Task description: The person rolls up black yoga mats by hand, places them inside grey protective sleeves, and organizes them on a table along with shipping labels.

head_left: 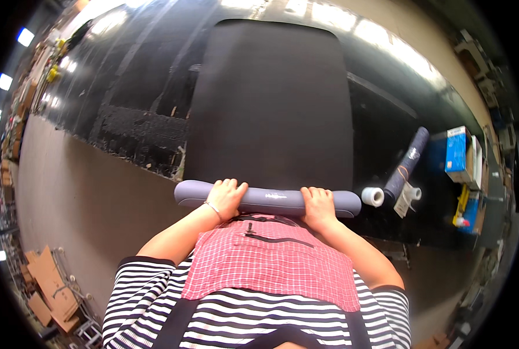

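Note:
A dark mat [271, 99] lies flat in front of me, stretching away from my body. Its near end is wound into a grey-purple roll [268, 200] lying crosswise. My left hand [227, 196] presses on the roll left of its middle, fingers curled over the top. My right hand [316, 205] grips the roll right of its middle in the same way. A thin bracelet sits on my left wrist. I wear a striped shirt and a red checked apron.
A rolled dark mat [407, 163] with a tag lies to the right, beside a white tape roll [373, 196]. Blue and white boxes [460, 154] stand further right. Flattened cardboard [47, 288] lies at lower left. A black glossy floor area [126, 75] spreads behind.

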`<action>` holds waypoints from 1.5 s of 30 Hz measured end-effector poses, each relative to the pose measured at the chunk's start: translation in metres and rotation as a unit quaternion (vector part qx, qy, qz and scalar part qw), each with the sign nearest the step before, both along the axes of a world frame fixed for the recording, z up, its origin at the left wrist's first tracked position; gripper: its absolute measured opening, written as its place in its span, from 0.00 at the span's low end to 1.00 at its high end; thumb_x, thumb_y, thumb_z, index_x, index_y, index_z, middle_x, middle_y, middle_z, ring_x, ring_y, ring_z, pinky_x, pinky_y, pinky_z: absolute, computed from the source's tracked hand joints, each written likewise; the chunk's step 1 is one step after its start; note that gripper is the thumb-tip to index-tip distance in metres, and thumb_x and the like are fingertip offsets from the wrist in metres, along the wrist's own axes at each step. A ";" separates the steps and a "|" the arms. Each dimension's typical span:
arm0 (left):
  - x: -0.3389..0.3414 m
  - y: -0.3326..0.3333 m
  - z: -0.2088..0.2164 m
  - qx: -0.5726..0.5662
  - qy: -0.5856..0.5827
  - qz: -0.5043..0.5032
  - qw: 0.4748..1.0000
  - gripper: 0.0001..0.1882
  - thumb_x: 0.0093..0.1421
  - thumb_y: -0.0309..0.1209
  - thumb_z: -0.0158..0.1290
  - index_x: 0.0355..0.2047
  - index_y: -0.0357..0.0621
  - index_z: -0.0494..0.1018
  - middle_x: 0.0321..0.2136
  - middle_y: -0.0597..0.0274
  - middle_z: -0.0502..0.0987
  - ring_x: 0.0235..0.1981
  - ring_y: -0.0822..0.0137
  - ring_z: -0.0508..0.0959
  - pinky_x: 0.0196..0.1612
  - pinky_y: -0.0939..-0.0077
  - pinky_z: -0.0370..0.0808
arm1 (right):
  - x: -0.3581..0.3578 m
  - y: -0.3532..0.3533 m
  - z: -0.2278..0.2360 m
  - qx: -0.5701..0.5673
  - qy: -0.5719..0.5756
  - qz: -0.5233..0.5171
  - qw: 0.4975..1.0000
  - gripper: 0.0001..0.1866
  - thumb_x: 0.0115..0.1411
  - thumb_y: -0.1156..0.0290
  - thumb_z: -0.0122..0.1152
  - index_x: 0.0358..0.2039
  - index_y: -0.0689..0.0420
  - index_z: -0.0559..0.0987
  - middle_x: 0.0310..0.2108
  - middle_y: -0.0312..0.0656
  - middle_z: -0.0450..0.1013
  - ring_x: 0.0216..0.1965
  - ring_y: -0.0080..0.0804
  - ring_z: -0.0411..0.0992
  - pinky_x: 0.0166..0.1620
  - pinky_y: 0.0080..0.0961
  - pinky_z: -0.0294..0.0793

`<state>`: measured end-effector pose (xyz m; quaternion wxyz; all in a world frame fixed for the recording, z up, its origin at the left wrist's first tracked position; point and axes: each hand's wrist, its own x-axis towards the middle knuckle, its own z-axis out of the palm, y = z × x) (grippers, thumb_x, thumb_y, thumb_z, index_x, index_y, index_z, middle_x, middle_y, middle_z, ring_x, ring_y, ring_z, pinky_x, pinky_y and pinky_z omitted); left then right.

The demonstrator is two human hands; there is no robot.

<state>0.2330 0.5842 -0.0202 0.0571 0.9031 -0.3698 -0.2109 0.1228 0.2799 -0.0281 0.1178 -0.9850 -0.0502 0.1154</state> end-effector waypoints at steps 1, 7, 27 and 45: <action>-0.003 0.002 -0.001 -0.012 -0.016 -0.002 1.000 0.37 0.39 0.35 0.73 0.51 0.48 0.71 0.41 0.55 0.75 0.49 0.51 0.76 0.52 0.56 0.70 | -0.003 0.001 -0.001 -0.004 -0.005 0.000 1.000 0.38 0.42 0.67 0.77 0.56 0.52 0.73 0.48 0.44 0.74 0.55 0.43 0.71 0.59 0.45 0.64; 0.004 -0.003 -0.009 0.020 0.020 0.031 0.999 0.35 0.36 0.41 0.75 0.44 0.41 0.73 0.43 0.53 0.77 0.52 0.49 0.76 0.54 0.54 0.73 | 0.013 -0.003 0.005 -0.017 0.065 -0.004 0.998 0.35 0.43 0.63 0.79 0.53 0.52 0.76 0.48 0.44 0.75 0.55 0.42 0.72 0.57 0.48 0.67; 0.008 -0.032 -0.001 -0.038 -0.075 -0.046 0.995 0.51 0.38 0.46 0.76 0.61 0.44 0.67 0.55 0.56 0.73 0.57 0.54 0.73 0.60 0.56 0.69 | 0.085 -0.033 0.013 0.047 0.268 0.097 0.957 0.47 0.39 0.56 0.82 0.61 0.56 0.76 0.55 0.50 0.73 0.60 0.47 0.69 0.60 0.46 0.72; 0.059 -0.061 0.011 -0.031 -0.018 -0.066 0.997 0.56 0.39 0.52 0.76 0.64 0.37 0.65 0.62 0.46 0.68 0.64 0.45 0.68 0.66 0.51 0.65 | 0.115 -0.027 0.016 0.054 0.166 0.040 0.984 0.43 0.40 0.61 0.81 0.60 0.49 0.75 0.56 0.45 0.72 0.62 0.43 0.68 0.59 0.49 0.68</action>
